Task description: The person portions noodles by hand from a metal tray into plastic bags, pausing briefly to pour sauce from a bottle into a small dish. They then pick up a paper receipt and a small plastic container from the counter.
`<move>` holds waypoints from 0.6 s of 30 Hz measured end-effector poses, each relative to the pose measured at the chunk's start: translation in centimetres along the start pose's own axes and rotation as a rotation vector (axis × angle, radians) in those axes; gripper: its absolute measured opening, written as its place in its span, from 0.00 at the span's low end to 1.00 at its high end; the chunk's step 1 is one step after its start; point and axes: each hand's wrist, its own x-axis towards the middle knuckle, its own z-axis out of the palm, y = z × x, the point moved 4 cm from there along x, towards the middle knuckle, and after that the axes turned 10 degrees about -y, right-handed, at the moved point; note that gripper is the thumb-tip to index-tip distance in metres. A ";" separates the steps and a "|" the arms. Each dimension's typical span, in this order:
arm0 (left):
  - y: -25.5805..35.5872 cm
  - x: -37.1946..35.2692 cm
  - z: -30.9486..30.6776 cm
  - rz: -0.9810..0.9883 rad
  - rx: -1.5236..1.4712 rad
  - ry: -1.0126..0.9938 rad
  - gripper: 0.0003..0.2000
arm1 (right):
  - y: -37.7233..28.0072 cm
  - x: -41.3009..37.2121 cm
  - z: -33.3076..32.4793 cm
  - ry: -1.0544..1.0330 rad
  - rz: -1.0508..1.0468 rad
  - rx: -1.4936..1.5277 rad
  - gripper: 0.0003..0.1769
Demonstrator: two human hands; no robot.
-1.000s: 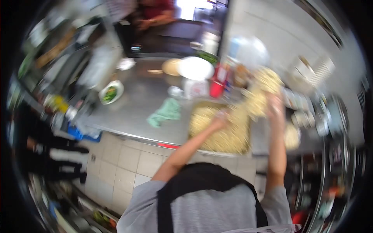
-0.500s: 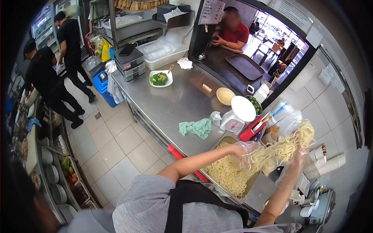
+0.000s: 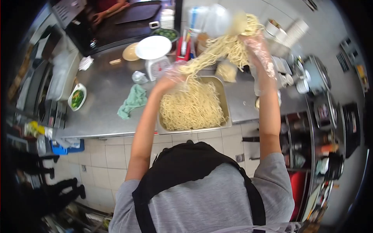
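Both my hands wear clear plastic gloves. My right hand [image 3: 254, 44] is raised at the upper right, fingers closed round a thick bunch of noodles [image 3: 233, 48]. The strands stretch down and left to my left hand [image 3: 173, 75], which grips their lower end at the back left of a metal tray [image 3: 228, 105]. A wide heap of loose noodles [image 3: 192, 106] fills much of this tray. Left of my left hand stands a scale [image 3: 157, 66] with a white plate [image 3: 153, 47] on top. A small bag of noodles [image 3: 226, 72] lies behind the tray.
A green cloth [image 3: 133, 101], a crumpled plastic bag [image 3: 139, 77] and a bowl of green vegetables [image 3: 77, 97] are on the counter at left. Stacked cups [image 3: 295, 33] and a large pot [image 3: 316, 72] stand at right. Dark-clothed legs [image 3: 64, 190] show at lower left.
The view has swung to the right, bringing the tray to the middle. The noodles are still stretched between my hands, and the red-shirted person is now mostly out of view.
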 end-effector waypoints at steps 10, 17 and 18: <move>4.8 1.4 -0.3 -0.076 -0.529 0.023 0.16 | 14.6 -4.4 0.9 -0.642 0.369 -0.309 0.33; 7.1 0.6 -1.6 -0.180 -0.893 0.236 0.18 | 18.0 -5.7 1.6 -0.408 0.348 0.149 0.27; 7.5 0.6 -2.0 -0.163 -0.813 0.171 0.19 | 16.9 -5.6 0.9 -0.322 0.407 0.284 0.26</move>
